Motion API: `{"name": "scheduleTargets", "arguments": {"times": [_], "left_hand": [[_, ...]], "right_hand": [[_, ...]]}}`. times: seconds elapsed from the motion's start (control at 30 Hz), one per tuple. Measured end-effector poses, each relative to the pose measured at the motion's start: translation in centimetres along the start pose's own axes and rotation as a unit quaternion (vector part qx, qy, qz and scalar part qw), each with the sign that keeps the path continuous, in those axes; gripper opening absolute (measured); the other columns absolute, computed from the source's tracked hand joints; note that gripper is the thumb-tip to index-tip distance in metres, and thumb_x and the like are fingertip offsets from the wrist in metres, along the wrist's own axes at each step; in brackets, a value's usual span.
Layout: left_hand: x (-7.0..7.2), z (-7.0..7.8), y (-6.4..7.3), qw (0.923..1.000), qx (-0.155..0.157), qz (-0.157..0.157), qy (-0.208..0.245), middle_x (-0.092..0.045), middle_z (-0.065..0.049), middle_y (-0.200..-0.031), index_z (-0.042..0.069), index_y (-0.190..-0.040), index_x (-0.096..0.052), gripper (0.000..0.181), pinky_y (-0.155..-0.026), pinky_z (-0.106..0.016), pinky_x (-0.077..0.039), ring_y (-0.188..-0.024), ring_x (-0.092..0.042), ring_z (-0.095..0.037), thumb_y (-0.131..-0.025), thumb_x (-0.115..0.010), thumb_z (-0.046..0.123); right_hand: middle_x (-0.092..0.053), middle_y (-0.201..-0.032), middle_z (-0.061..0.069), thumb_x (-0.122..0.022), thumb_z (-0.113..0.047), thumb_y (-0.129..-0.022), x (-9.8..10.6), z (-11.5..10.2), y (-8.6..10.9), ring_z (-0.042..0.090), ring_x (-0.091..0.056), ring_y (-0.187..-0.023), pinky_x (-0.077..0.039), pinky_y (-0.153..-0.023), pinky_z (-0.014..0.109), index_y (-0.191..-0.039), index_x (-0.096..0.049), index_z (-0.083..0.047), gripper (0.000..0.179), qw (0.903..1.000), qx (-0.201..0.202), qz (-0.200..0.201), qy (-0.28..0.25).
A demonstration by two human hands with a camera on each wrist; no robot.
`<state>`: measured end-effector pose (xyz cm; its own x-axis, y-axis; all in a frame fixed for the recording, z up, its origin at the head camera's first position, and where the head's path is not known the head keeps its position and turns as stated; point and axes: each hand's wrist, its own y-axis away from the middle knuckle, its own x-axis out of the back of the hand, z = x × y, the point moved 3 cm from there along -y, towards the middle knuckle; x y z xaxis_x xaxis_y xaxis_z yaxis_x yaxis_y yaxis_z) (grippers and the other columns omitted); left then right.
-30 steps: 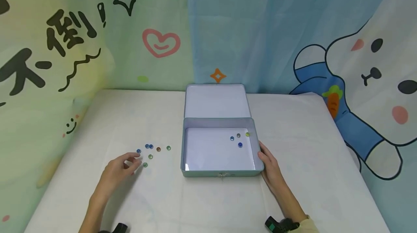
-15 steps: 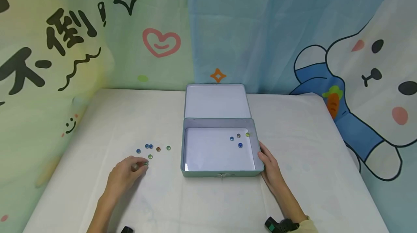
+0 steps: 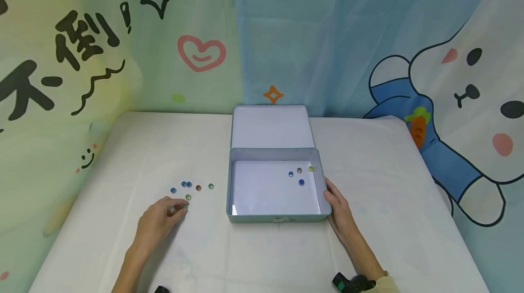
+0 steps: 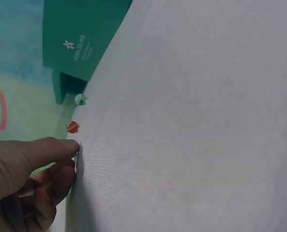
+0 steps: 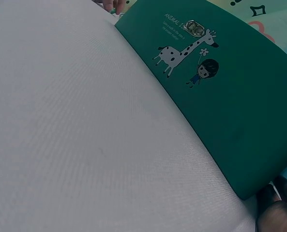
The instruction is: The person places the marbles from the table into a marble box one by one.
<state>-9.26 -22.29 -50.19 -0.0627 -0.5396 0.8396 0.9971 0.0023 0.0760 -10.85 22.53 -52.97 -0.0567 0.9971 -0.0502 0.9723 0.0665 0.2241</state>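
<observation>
In the head view my left hand (image 3: 157,220) is low over the white cloth, pinching a green glass marble (image 3: 185,206) between thumb and forefinger. Just beyond the fingertips lies another green marble (image 3: 188,197). Around it are several more: blue ones (image 3: 173,190), a brown-orange one (image 3: 198,188) and a green one (image 3: 210,186). A green tin box (image 3: 278,219) stands with its lid (image 3: 270,127) raised at the back. Inside sit several marbles, among them a dark blue one (image 3: 301,182) and a yellow-green one (image 3: 310,169). My right hand (image 3: 341,213) holds the box's right side near the front corner.
A white cloth (image 3: 262,256) covers the table. Behind it hangs a printed curtain (image 3: 286,33) with a cartoon rabbit at the right. The box's front wall, printed with a giraffe (image 5: 174,55), bears a metal clasp (image 5: 194,28).
My left hand has moved right and slightly nearer, and has taken the nearest green marble between its fingertips. The right hand and the box have stayed in place.
</observation>
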Motion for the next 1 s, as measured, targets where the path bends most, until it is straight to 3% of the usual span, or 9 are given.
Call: {"name": "scheduleTargets", "arguments": {"times": [0.17,0.37,0.5,0.73,0.87,1.0], "left_hand": [[0.5,0.6,-0.1,0.9992,-0.033,0.006,0.019,-0.07,0.003,-0.087,0.017,-0.102,-0.076,0.021,-0.054,-0.019,-0.044,-0.069,-0.063,-0.007,-0.082,-0.077,0.015],[2.0,3.1,-0.8,0.9882,-0.141,0.03,0.052,-0.069,0.006,-0.086,0.014,-0.103,-0.075,0.02,-0.056,-0.019,-0.048,-0.066,-0.062,-0.004,-0.083,-0.075,0.013],[3.2,6.1,-2.0,0.9776,-0.198,0.025,0.066,-0.07,0.008,-0.086,0.016,-0.103,-0.075,0.02,-0.058,-0.019,-0.049,-0.068,-0.063,-0.006,-0.083,-0.076,0.013],[4.9,12.7,-4.8,0.9631,-0.26,-0.011,0.069,-0.073,0.007,-0.091,0.017,-0.105,-0.075,0.02,-0.056,-0.019,-0.047,-0.068,-0.063,-0.004,-0.084,-0.075,0.016],[4.4,16.4,-6.9,0.9538,-0.292,-0.048,0.05,-0.073,0.007,-0.09,0.019,-0.105,-0.075,0.018,-0.054,-0.02,-0.047,-0.067,-0.062,-0.004,-0.087,-0.072,0.019],[2.8,19.8,-9.0,0.9457,-0.312,-0.085,0.026,-0.074,0.004,-0.09,0.017,-0.106,-0.075,0.018,-0.056,-0.019,-0.046,-0.068,-0.061,-0.004,-0.088,-0.071,0.019]], "right_hand": [[-0.015,-0.163,0.014,-0.041,-0.027,-0.103,0.0,0.0,0.0,0.031,-0.008,-0.152,-0.03,-0.104,0.006,-0.154,-0.019,-0.007,0.06,1.0,0.003,0.0,0.001],[-0.016,-0.162,0.014,-0.042,-0.025,-0.102,-0.1,0.0,0.1,0.03,-0.01,-0.151,-0.032,-0.103,0.007,-0.154,-0.019,-0.005,0.06,0.9998,0.001,-0.001,-0.02],[-0.016,-0.162,0.014,-0.043,-0.025,-0.102,0.0,0.0,-0.1,0.03,-0.01,-0.151,-0.032,-0.102,0.006,-0.154,-0.02,-0.005,0.06,0.9997,0.003,0.0,-0.023],[-0.016,-0.163,0.014,-0.042,-0.024,-0.102,0.2,0.1,0.0,0.03,-0.009,-0.152,-0.029,-0.107,0.009,-0.154,-0.021,-0.006,0.059,0.9998,0.001,0.003,-0.019],[-0.016,-0.163,0.014,-0.042,-0.025,-0.102,0.2,0.2,0.0,0.029,-0.009,-0.152,-0.03,-0.104,0.006,-0.154,-0.021,-0.006,0.059,0.9999,0.001,0.001,-0.012],[-0.017,-0.162,0.014,-0.042,-0.025,-0.102,0.2,0.2,-0.1,0.029,-0.009,-0.152,-0.029,-0.106,0.007,-0.154,-0.021,-0.006,0.059,0.9999,0.006,-0.001,-0.015]]}}
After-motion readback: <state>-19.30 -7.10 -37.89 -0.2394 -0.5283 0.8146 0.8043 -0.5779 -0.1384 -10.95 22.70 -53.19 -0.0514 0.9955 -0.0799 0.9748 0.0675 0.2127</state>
